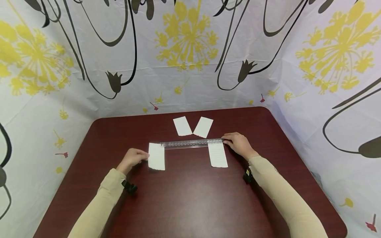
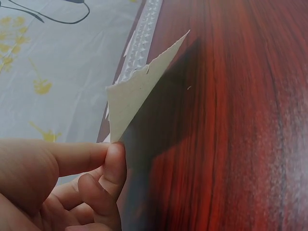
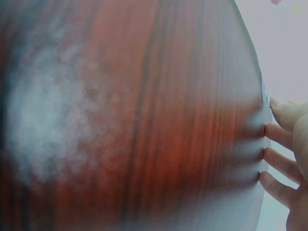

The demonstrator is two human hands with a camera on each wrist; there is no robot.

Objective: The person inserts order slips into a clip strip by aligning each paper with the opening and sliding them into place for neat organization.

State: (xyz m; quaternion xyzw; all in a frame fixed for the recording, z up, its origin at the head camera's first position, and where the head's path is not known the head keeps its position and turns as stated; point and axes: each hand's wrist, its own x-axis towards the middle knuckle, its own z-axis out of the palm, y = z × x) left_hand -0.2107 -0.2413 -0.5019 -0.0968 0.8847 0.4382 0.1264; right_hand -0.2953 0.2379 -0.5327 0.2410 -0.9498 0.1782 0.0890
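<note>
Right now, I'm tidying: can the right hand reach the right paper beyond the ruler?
Probably yes: only table separates the right hand from that paper, though the hand seems to hold the ruler.

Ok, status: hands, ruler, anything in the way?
Left hand pinching left paper piece, tilted up. Right hand at right end of ruler, grip unclear. Ruler overlapping top of right paper piece. Two paper pieces beyond; no obstruction seen.

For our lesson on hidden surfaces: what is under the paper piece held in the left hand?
Under the raised paper piece, the left wrist view shows the table with a shadow. Whether the clear ruler reaches beneath cannot be told: the paper covers that spot.
</note>
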